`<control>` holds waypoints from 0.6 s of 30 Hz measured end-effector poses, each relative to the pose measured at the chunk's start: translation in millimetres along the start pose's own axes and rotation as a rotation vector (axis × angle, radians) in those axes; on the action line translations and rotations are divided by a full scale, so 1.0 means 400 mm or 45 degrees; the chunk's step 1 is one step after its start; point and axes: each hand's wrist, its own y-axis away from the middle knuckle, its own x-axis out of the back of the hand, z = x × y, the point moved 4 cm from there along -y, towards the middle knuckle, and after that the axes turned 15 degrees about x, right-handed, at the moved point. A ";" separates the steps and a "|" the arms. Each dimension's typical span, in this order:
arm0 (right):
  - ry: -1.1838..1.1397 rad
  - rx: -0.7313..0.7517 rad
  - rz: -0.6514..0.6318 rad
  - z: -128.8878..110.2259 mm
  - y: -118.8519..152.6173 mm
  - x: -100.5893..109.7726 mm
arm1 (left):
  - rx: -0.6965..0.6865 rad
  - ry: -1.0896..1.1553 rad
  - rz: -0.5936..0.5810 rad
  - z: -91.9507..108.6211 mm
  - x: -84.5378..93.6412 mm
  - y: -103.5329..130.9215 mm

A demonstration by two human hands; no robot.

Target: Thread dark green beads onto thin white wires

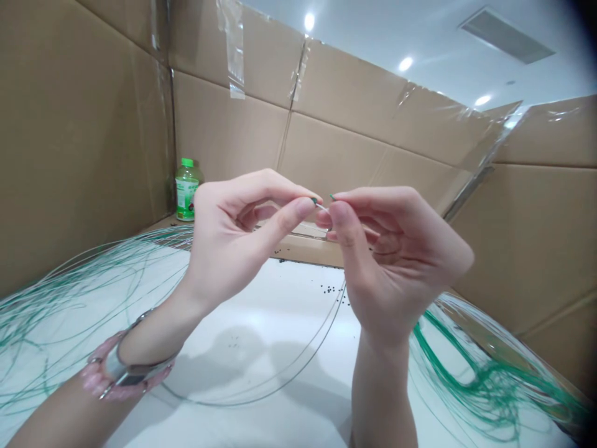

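Raised in front of me, my left hand [233, 242] is closed in a pinch on a tiny dark green or black piece [314, 201]. A short stretch of white wire [323, 208] runs from that piece to my right hand [392, 261]. Thumb and forefinger of the right hand are pressed together on the wire, and a thin green tip [333, 196] pokes out above them. Below the hands, a long thin wire [280, 389] hangs in a loose curve over the white table top [280, 330]. The fingertips hide most of what is gripped.
Loose green and white wires [41, 298] spread over the left side. A bundle of green wires [485, 386] lies at the right. Several tiny black pieces [330, 289] are scattered mid-table. A green-capped bottle [186, 193] stands at the back left. Cardboard walls [354, 93] surround the table.
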 end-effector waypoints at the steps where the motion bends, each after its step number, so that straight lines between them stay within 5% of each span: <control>1: 0.080 0.038 -0.013 -0.006 -0.004 0.005 | -0.001 -0.032 0.018 0.000 0.001 0.000; 18: 0.308 0.117 -0.286 -0.016 -0.016 0.015 | -0.004 -0.316 0.050 0.009 0.003 0.006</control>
